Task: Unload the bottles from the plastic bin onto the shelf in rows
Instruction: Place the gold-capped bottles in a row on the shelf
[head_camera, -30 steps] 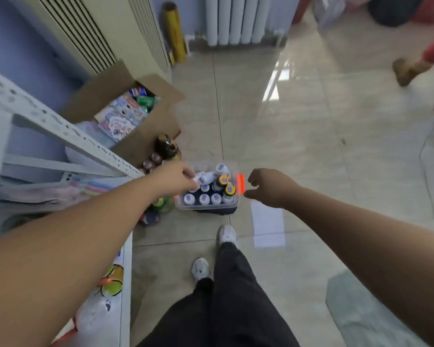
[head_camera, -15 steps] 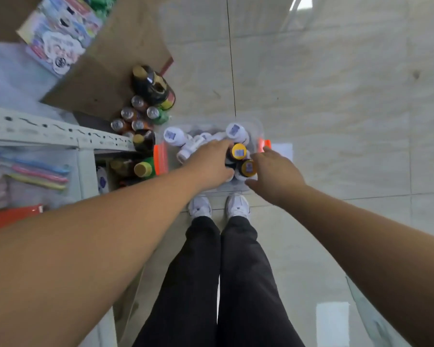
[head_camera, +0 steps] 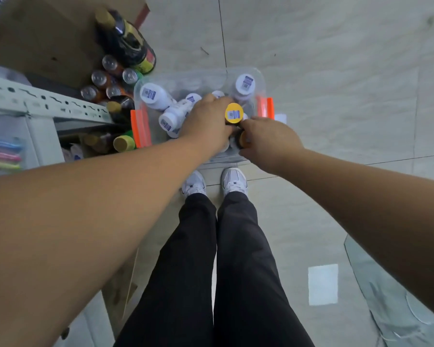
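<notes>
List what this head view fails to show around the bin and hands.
- Bottles under the left hand: head view, hand covers them.
- Right hand: fingers curled under, grip unclear.
- Yellow cap sticker: too small to read.
- Shelf rows: cut off by left edge and forearm.

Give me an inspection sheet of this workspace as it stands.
Surface: pale tiled floor bears clear plastic bin with orange latches.
Job's things: white-capped bottles in bin; white perforated metal shelf at left.
Clutter: drink cans, dark gold-capped bottles, brown cardboard box beside bin.
Grippers: left hand grips yellow-capped dark bottle; right hand grips second dark bottle.
Cables: nothing seen.
Surroundings: white shoes, black trousers.
</notes>
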{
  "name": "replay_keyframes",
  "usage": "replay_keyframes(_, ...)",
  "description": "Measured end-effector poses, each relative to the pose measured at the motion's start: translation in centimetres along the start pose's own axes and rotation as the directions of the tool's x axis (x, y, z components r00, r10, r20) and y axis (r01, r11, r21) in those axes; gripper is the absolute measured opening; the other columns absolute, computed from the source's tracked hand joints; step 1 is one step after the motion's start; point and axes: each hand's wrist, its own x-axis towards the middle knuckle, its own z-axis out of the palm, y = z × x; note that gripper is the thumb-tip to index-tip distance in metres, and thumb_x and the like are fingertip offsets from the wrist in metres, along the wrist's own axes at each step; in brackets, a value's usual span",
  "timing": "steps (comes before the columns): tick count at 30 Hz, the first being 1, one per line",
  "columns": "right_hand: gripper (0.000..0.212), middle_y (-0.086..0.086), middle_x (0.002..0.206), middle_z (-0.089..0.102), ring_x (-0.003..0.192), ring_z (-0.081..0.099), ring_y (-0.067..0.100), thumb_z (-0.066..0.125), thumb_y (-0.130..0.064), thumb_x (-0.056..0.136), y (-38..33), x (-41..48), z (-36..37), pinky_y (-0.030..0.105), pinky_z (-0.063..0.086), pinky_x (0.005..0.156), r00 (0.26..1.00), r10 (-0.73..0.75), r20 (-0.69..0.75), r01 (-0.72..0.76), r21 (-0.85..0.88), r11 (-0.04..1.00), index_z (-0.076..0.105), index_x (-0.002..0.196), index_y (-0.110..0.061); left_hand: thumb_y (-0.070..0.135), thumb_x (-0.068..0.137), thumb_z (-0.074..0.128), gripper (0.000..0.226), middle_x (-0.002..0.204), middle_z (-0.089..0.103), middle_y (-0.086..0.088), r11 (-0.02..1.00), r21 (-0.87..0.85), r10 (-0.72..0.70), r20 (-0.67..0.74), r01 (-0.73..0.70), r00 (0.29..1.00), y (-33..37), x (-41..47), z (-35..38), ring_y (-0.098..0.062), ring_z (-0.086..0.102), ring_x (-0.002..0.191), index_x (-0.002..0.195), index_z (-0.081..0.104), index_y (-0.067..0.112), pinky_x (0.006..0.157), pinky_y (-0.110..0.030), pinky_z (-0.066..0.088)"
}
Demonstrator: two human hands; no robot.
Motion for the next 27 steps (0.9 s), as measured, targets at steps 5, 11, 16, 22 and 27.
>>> replay_keyframes(5, 0.029, 0.016, 0.092, 0.068, 0.083, 0.06, 0.033, 0.069, -0.024, 0.078, -1.8, -2.7, -8.3, 0.032, 0.04, 0.062, 0.988, 0.069, 0.141, -0.099, 0.217, 0.971, 0.065, 0.099, -0.004, 0.035, 0.071, 0.079, 0.032, 0.096, 0.065, 0.006, 0.985, -0.17, -0.022, 0.025, 0.025, 0.999, 2.9, -3.9, -8.0, -0.018, 0.061, 0.086, 0.1, 0.068, 0.029, 0.071, -0.031, 0.046)
replay_keyframes(11, 0.048, 0.025, 0.11, 0.067, 0.103, 0.063, 0.041, 0.075, -0.034, 0.075, -6.4, -6.0, -25.5, 0.036, 0.053, 0.074, 0.985, -0.004, 0.174, -0.025, 0.162, 0.987, 0.068, 0.107, 0.002, 0.032, 0.071, 0.084, 0.027, 0.092, 0.074, 0.005, 0.976, -0.219, 0.008, -0.002, -0.008, 1.0, 10.4, -10.1, -24.2, -0.016, 0.069, 0.09, 0.093, 0.068, 0.029, 0.086, -0.037, 0.054)
replay_keyframes(16, 0.035, 0.014, 0.096, 0.071, 0.084, 0.065, 0.032, 0.075, -0.034, 0.079, -11.7, -9.2, -41.0, 0.034, 0.051, 0.071, 0.986, -0.107, 0.127, 0.105, 0.027, 0.994, 0.072, 0.098, -0.005, 0.04, 0.072, 0.084, 0.034, 0.093, 0.072, 0.008, 0.996, -0.084, 0.002, -0.045, -0.006, 0.999, 17.2, -16.7, -38.6, -0.013, 0.069, 0.087, 0.1, 0.067, 0.028, 0.081, -0.034, 0.054)
replay_keyframes(22, 0.036, 0.007, 0.09, 0.075, 0.07, 0.068, 0.02, 0.077, -0.038, 0.075, -19.7, -14.3, -54.6, 0.026, 0.05, 0.06, 0.972, -0.225, 0.068, 0.233, -0.161, 0.959, 0.073, 0.096, -0.01, 0.052, 0.067, 0.082, 0.031, 0.086, 0.071, 0.013, 1.0, -0.002, 0.008, -0.259, -0.009, 0.966, 22.1, -27.2, -51.5, -0.008, 0.068, 0.08, 0.089, 0.067, 0.036, 0.067, -0.028, 0.053)
replay_keyframes(27, 0.035, -0.001, 0.077, 0.076, 0.058, 0.072, 0.008, 0.082, -0.043, 0.07, -26.2, -19.4, -59.8, 0.014, 0.046, 0.044, 0.944, -0.327, -0.03, 0.316, -0.189, 0.93, 0.073, 0.086, -0.014, 0.053, 0.076, 0.077, 0.032, 0.089, 0.07, 0.004, 0.996, 0.09, 0.032, -0.384, 0.003, 0.923, 23.4, -35.7, -56.4, -0.015, 0.066, 0.081, 0.094, 0.067, 0.028, 0.067, -0.032, 0.049)
